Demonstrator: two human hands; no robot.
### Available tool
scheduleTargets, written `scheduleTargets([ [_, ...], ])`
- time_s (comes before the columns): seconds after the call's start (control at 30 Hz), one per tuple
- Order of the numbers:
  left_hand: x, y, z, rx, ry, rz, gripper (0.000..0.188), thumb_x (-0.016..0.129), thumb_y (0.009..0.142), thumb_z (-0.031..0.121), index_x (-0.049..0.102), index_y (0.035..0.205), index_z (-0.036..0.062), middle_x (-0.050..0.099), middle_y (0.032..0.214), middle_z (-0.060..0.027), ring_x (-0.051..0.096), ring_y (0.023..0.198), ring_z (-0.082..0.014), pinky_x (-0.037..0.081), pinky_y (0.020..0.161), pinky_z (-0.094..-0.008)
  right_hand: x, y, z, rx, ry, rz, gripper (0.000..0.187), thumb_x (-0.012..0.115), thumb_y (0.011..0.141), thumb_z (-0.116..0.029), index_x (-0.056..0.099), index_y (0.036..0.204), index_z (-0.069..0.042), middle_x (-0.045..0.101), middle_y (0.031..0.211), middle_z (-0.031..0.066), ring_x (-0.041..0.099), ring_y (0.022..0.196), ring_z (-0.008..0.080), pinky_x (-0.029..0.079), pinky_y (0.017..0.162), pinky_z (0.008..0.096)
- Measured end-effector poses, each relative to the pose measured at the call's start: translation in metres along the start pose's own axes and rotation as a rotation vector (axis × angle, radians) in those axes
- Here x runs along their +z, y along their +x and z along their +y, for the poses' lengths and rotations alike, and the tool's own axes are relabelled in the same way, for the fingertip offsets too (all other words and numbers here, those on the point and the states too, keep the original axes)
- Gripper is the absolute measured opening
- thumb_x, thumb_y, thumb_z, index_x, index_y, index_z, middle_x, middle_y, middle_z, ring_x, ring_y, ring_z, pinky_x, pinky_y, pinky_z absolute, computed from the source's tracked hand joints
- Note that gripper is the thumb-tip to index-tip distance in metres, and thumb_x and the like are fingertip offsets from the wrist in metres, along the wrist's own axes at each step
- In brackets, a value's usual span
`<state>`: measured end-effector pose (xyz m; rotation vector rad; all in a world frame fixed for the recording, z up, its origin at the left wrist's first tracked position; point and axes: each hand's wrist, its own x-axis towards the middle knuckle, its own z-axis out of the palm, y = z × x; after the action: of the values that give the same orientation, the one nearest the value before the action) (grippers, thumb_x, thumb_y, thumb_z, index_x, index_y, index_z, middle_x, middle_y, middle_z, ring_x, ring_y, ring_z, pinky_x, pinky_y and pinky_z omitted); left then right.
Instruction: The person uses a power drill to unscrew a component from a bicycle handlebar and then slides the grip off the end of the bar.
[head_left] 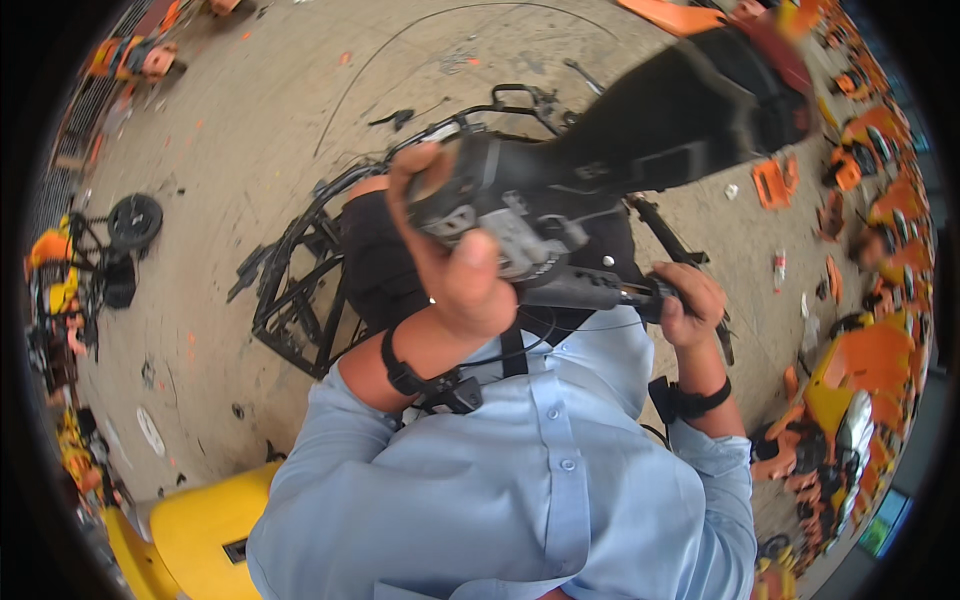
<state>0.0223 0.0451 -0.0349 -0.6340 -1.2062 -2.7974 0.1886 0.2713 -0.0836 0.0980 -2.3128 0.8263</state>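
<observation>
Black assembly (650, 130), held above the lap (380, 255)—left hand (462, 285) curled round its hub (515, 240), right hand (692, 305) closed on its slim end (653, 302)—appears joined as one unit; how much work remains cannot be judged.

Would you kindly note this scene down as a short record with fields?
Left hand: holding the grey-and-black end of a large black part
Right hand: gripping a small black piece, partly hidden
Floor: black tubular frame around the person
Far left: wheel
Lower left: yellow panel
Clothing: light-blue shirt
</observation>
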Motion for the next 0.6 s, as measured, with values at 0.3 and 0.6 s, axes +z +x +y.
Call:
scheduleTargets([
  [0.3,-0.004,-0.006,-0.009,0.105,-0.059,-0.154,0.077,0.071,0.089,0.012,0.021,0.147,0.0034,0.052,0.13,-0.0154,0.057,0.111,-0.0182,0.047,0.096,-0.0344,-0.002,-0.02,0.004,0.109,0.051,-0.038,0.045,0.06,0.094,-0.037,0.071,0.095,0.007,0.072,0.083,0.0189,0.072,0.073,0.0295,0.057,0.071,0.0352],
  [0.6,-0.029,0.011,0.017,-0.073,0.444,-0.338,0.085,0.086,0.08,0.021,0.032,0.144,0.0054,0.047,0.129,-0.0137,0.052,0.114,-0.0207,0.047,0.094,-0.0369,0.0,-0.014,0.0,0.162,0.058,-0.008,0.055,0.055,0.097,-0.045,0.069,0.098,0.008,0.071,0.077,0.0177,0.072,0.069,0.027,0.056,0.067,0.0339],
])
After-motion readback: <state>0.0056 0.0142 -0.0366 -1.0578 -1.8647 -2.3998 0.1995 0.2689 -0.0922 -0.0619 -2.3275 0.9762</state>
